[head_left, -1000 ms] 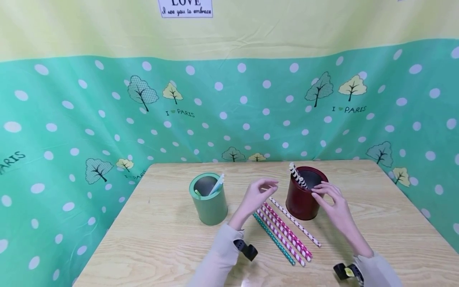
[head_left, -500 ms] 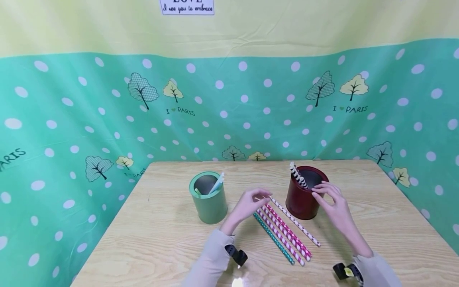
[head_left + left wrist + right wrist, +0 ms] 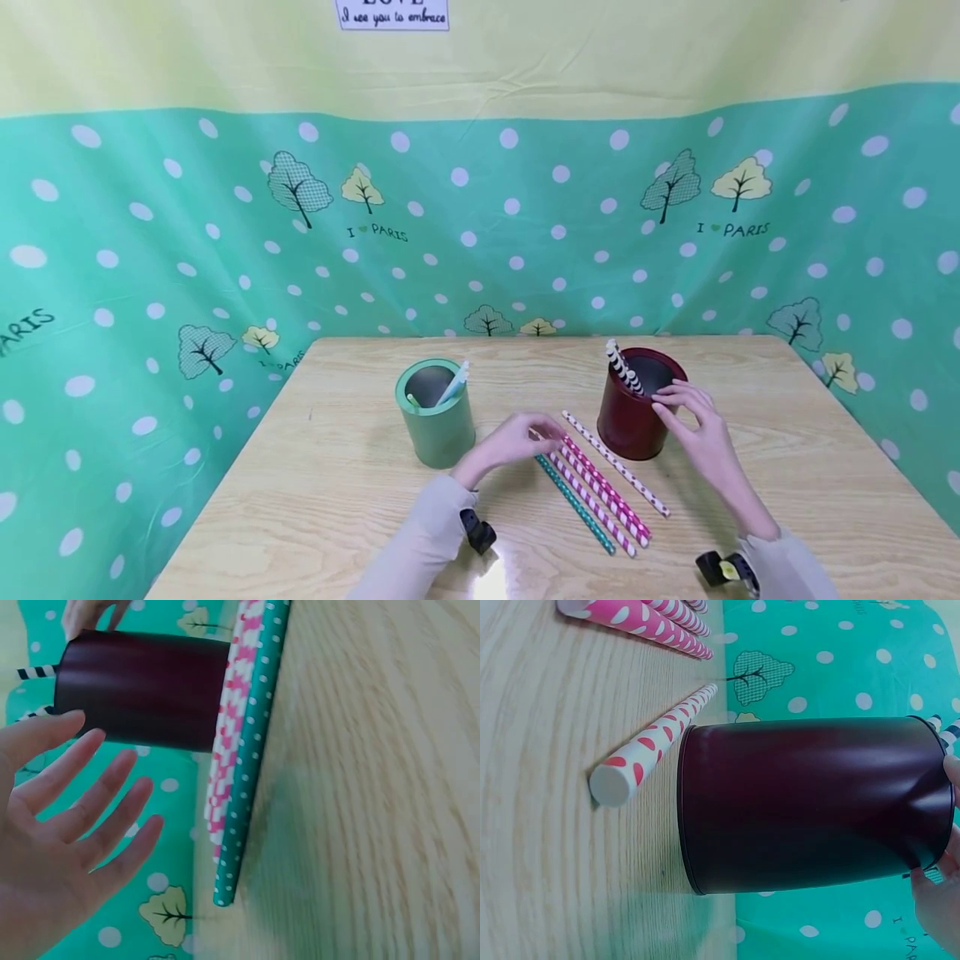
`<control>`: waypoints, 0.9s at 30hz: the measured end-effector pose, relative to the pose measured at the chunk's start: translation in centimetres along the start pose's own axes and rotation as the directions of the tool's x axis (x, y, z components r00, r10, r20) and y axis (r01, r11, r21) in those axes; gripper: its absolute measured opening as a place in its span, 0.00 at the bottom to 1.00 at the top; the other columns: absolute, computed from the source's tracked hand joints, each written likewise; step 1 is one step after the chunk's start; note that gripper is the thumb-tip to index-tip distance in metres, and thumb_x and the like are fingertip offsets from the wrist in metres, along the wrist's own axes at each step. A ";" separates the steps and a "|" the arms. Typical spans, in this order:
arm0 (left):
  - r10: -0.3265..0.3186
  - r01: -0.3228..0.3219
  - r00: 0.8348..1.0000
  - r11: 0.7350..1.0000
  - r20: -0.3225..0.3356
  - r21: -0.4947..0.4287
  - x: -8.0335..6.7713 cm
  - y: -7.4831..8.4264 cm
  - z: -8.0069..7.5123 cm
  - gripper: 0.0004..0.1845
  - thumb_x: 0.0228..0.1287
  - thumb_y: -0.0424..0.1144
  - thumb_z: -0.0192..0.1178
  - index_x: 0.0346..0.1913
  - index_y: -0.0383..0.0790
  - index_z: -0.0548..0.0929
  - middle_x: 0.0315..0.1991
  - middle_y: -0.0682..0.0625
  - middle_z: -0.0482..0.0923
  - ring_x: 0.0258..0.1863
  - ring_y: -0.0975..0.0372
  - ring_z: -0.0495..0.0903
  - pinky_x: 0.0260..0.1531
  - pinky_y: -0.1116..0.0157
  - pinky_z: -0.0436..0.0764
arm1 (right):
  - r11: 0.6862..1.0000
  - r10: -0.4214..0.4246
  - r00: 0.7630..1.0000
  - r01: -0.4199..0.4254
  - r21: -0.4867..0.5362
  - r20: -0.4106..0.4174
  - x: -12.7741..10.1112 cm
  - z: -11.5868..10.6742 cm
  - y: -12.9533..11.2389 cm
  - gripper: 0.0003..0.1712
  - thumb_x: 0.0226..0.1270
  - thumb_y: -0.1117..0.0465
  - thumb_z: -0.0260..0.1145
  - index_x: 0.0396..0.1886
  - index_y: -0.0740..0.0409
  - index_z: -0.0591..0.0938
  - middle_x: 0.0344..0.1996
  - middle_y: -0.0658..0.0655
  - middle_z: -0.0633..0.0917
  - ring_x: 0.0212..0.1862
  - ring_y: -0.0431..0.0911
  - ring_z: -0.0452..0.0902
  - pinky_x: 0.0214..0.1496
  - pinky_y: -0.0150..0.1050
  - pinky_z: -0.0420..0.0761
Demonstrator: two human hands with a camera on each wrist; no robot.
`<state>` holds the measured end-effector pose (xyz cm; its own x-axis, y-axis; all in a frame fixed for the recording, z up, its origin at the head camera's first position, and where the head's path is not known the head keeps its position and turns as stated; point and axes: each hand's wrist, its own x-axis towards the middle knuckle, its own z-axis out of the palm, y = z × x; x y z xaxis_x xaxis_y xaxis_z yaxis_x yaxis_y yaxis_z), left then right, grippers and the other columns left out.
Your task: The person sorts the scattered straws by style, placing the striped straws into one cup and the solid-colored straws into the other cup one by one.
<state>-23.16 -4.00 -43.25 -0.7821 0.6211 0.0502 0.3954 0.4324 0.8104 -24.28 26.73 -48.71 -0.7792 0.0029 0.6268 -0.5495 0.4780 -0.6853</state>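
At the centre of the head view, the person's bare left hand (image 3: 521,439) is hovering above the upper ends of a diagonal row of slender patterned straws; its grip is holding nothing, the fingers standing apart in the left wrist view. The row is lying on the pale wood-grain tabletop (image 3: 337,500), lower right of centre, and is comprising, from left to right, a teal straw with white dots (image 3: 574,504), pink-and-white patterned straws (image 3: 609,493) and, set slightly apart, a white straw with dark red dots (image 3: 617,463). Right of centre, a dark red cylindrical can (image 3: 630,429) is standing upright, with black-and-white striped straws (image 3: 617,360) leaning against the left of its rim. The bare right hand (image 3: 701,425) is gripping this can at the right of its rim, thumb and fingers clamped on the edge. Left of centre, a pale green cylindrical can (image 3: 442,437) is standing upright, containing light blue straws (image 3: 453,385) and a light green straw (image 3: 413,401). A green-and-yellow printed cloth (image 3: 480,208) is hanging across the upper frame.
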 end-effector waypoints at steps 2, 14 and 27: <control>-0.005 0.005 0.999 1.000 0.035 0.016 0.0 -0.3 0.0 0.13 0.55 0.34 0.59 0.43 0.35 0.79 0.36 0.50 0.79 0.36 0.68 0.75 0.38 0.74 0.73 | 0.999 -0.001 1.000 0.001 -0.034 -0.009 -0.1 0.2 1.0 0.10 0.57 0.61 0.63 0.40 0.49 0.82 0.43 0.48 0.78 0.60 0.41 0.59 0.64 0.33 0.51; -0.013 -0.001 0.986 0.996 0.166 0.085 -0.3 -1.1 0.4 0.12 0.52 0.33 0.61 0.41 0.37 0.80 0.37 0.51 0.81 0.36 0.69 0.76 0.41 0.72 0.73 | 0.994 0.043 0.999 -0.045 -0.098 -0.021 -0.4 0.4 3.2 0.11 0.55 0.58 0.65 0.39 0.40 0.81 0.44 0.44 0.77 0.59 0.39 0.59 0.60 0.29 0.53; 0.018 -0.052 0.975 0.988 0.221 0.146 -0.3 -1.6 0.7 0.12 0.50 0.31 0.62 0.40 0.38 0.81 0.38 0.51 0.80 0.40 0.67 0.76 0.45 0.72 0.70 | 0.994 0.039 0.999 -0.042 -0.104 -0.030 -0.5 0.5 3.4 0.12 0.55 0.58 0.65 0.39 0.39 0.81 0.43 0.42 0.77 0.59 0.40 0.60 0.60 0.29 0.53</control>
<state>-23.22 -4.34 -44.95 -0.6491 0.7579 -0.0649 0.5016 0.4907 0.7125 -25.90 27.92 -51.46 -0.7903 0.0481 0.6108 -0.4823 0.5660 -0.6686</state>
